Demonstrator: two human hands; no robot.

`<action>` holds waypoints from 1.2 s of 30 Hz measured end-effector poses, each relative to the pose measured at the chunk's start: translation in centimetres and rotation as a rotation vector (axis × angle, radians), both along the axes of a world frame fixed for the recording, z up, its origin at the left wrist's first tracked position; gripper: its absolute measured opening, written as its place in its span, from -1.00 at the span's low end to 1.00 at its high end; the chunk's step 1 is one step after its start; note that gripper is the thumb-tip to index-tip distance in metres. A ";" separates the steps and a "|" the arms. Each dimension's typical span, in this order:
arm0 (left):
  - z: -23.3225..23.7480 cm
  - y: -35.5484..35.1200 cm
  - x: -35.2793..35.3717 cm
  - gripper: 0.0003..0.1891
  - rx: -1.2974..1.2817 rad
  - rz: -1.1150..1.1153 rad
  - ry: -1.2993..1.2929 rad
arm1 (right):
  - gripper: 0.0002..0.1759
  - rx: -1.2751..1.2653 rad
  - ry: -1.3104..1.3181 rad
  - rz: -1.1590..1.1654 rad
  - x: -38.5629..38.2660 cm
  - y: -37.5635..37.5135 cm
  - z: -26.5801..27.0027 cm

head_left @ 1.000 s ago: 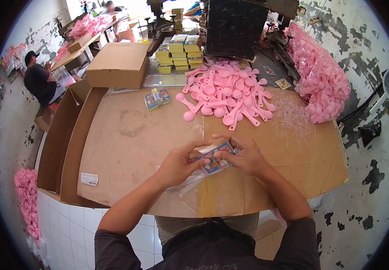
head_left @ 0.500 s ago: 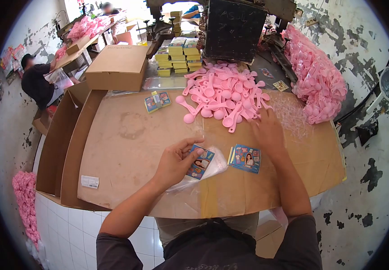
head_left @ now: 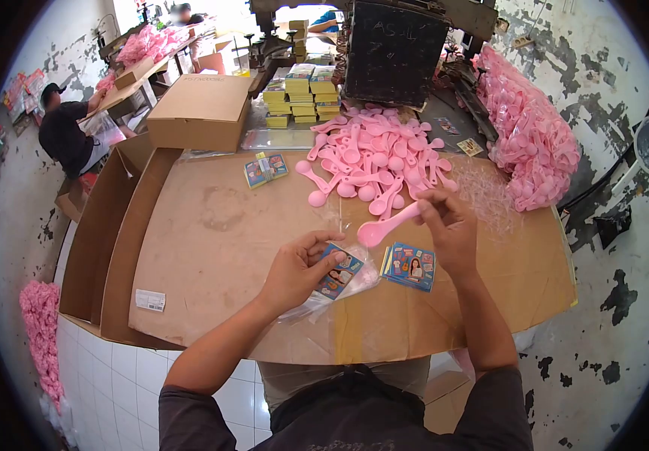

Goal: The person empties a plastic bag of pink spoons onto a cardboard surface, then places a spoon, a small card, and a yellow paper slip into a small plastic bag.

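Note:
Between the thumb and fingers of my left hand (head_left: 294,274) is a blue printed card (head_left: 337,272). Beneath it lies a clear plastic bag (head_left: 366,276), partly covered by the card and hand. My right hand (head_left: 451,229) pinches a pink measuring spoon (head_left: 386,227) by its handle end, its bowl pointing left toward the card. Just below the spoon, a small fanned stack of blue cards (head_left: 413,267) rests on the cardboard. Behind my right hand spreads a heap of loose pink spoons (head_left: 369,154).
A banded card bundle (head_left: 266,171) lies at left on the cardboard sheet (head_left: 212,255). Beyond are a closed carton (head_left: 198,111), card stacks (head_left: 299,92) and a black machine block (head_left: 393,51). Bagged spoons (head_left: 531,135) pile up at right. A person (head_left: 69,131) works at far left.
My right hand has drawn back from the edge of the heap with one pink spoon, which now hangs over the cardboard. My left hand stays nearly in place with the card.

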State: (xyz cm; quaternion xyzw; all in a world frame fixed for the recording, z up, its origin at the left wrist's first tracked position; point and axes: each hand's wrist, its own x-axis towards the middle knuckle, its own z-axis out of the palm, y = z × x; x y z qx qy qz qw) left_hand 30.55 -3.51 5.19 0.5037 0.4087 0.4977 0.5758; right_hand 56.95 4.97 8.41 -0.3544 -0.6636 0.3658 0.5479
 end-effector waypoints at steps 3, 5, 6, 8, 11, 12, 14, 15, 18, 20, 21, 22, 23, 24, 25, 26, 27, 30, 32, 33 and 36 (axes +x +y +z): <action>-0.2 -0.1 0.3 -0.66 -0.015 -0.012 0.038 | -0.85 -0.074 0.092 0.084 -1.0 -0.6 -0.4; -0.2 -0.1 0.2 -0.66 -0.007 -0.018 0.038 | -0.84 -0.104 0.047 0.123 -1.2 -0.9 -0.2; -0.1 -0.2 0.2 -0.67 -0.003 -0.022 0.038 | -0.84 -0.119 0.024 0.142 -1.3 -1.0 -0.1; 0.1 -0.3 0.0 -0.67 -0.062 -0.066 0.113 | -0.84 -0.078 0.047 0.139 -1.6 -1.1 -0.3; 0.6 -0.4 0.1 -0.67 -0.052 -0.095 0.166 | -0.83 -0.038 0.028 0.142 -1.3 -0.8 -0.4; 0.6 -0.4 0.1 -0.66 -0.035 -0.097 0.174 | -0.82 -0.031 0.013 0.145 -1.1 -0.7 -0.4; 0.4 -0.3 0.2 -0.66 -0.044 -0.089 0.150 | -0.82 -0.050 -0.036 0.188 -0.8 -0.5 -0.2; 0.1 -0.3 0.3 -0.65 -0.050 -0.087 0.136 | -0.82 -0.060 -0.062 0.208 -0.6 -0.5 -0.2; -0.7 -0.2 0.3 -0.64 0.022 -0.069 0.210 | -0.76 0.065 0.011 0.157 -2.1 -1.6 -1.2; -0.1 -0.3 0.2 -0.64 -0.049 -0.091 0.171 | -0.74 0.015 -0.114 0.214 -2.2 -2.1 -2.3; 0.2 -0.3 0.2 -0.63 -0.084 -0.103 0.151 | -0.73 -0.009 -0.178 0.242 -2.2 -2.2 -2.5; 0.2 -0.2 0.1 -0.62 -0.085 -0.123 0.107 | -0.75 0.046 -0.188 0.314 -2.3 -2.1 -2.3; 0.3 -0.1 0.0 -0.61 -0.086 -0.142 0.063 | -0.77 0.101 -0.198 0.386 -2.4 -1.9 -1.9; 0.3 -0.1 -0.1 -0.60 -0.089 -0.162 0.019 | -0.78 0.154 -0.209 0.459 -2.5 -1.8 -1.5; 0.3 -0.1 -0.2 -0.59 -0.098 -0.188 0.008 | -0.80 0.105 -0.141 0.439 -2.8 -2.0 -1.1; 0.5 -0.2 -0.3 -0.57 -0.106 -0.214 -0.004 | -0.82 0.057 -0.075 0.418 -3.1 -2.3 -0.6; 0.6 -0.2 -0.4 -0.56 -0.112 -0.241 -0.016 | -0.83 0.089 -0.117 0.417 -3.1 -2.6 0.1; 0.8 -0.4 -0.6 -0.55 -0.103 -0.310 -0.056 | -0.80 0.349 -0.454 0.446 -2.8 -3.7 2.6; 0.7 -0.4 -0.6 -0.55 -0.006 -0.306 -0.101 | -0.78 0.477 -0.418 0.547 -2.6 -3.7 4.9; 0.7 -0.5 -0.6 -0.55 0.040 -0.304 -0.124 | -0.77 0.538 -0.398 0.597 -2.5 -3.9 6.1; 2.3 -1.5 0.6 -0.52 0.241 -0.057 0.048 | -0.84 0.776 -0.654 0.283 -2.6 -5.8 10.5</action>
